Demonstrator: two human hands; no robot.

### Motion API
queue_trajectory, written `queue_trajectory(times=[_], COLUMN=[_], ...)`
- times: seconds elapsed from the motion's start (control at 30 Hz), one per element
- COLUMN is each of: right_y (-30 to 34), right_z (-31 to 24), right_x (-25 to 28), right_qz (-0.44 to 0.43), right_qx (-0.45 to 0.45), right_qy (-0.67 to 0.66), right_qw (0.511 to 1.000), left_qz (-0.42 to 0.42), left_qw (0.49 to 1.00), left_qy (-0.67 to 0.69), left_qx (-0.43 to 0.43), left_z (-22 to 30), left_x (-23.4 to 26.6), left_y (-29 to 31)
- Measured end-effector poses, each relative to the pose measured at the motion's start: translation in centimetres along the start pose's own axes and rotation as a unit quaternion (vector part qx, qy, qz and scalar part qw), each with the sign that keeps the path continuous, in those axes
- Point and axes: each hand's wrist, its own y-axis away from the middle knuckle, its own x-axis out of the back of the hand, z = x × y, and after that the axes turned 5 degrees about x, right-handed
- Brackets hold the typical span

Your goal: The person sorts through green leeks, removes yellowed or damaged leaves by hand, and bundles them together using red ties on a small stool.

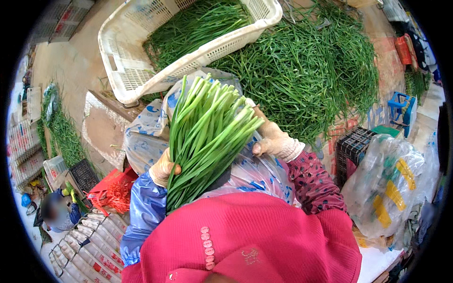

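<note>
While the left hand (165, 168) clamps a bunch of chives (205, 134) near its lower end, the stalks stand fanned upward, likely so their cut ends line up. Its long axis runs from lower left, at the chest, to upper right, tips toward the crate (127, 70). The right hand (273, 139) rests against the bunch's far side, over a plastic bag (146, 127); whether it grips cannot be told.

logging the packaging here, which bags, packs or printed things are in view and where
Printed plastic bag: behind the bunch of green stalks, white with blue marks.
Clear bag: right side, bulging, yellow and green pieces inside.
Flat printed packs: lower left, stacked, pale with red marks.
</note>
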Motion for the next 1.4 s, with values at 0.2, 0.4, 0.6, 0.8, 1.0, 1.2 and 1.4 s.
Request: queue_trajectory(times=[0.2, 0.4, 0.6, 0.8, 1.0, 1.2, 1.4], right_y=[-4.3, -5.1, -6.2, -6.0, -7.1, -7.5, -2.6], right_z=[-5.9, -13.2, -18.2, -13.4, -11.4, -13.2, -9.3], right_x=[-2.1, 0.7, -2.4, -2.1, -1.2, 0.6, 5.1], right_qz=[0.092, 0.115, -0.038, -0.013, 0.012, 0.251, 0.21], right_qx=[0.12, 0.143, -0.085, 0.037, -0.04, 0.072, -0.003], right_qy=[-0.25, 0.165, 0.474, 0.368, 0.136, -0.167, 0.224], right_qw=[0.956, 0.969, 0.875, 0.929, 0.99, 0.951, 0.952], left_qz=[-0.015, 0.007, 0.017, 0.009, 0.025, -0.011, 0.003], left_qw=[0.998, 0.999, 0.997, 0.999, 0.998, 0.999, 0.998], left_qy=[-0.038, -0.026, -0.034, -0.006, -0.027, -0.02, -0.057], left_qx=[-0.042, -0.04, -0.072, -0.044, -0.06, -0.038, -0.04], left_z=[0.2, 0.1, -0.6, -1.4, -0.7, -0.1, -4.3], left_x=[-0.6, -2.1, -1.7, -0.6, -2.1, -1.3, 4.6], left_y=[0.0, 0.1, 0.5, 0.7, 0.1, 0.1, -0.5])
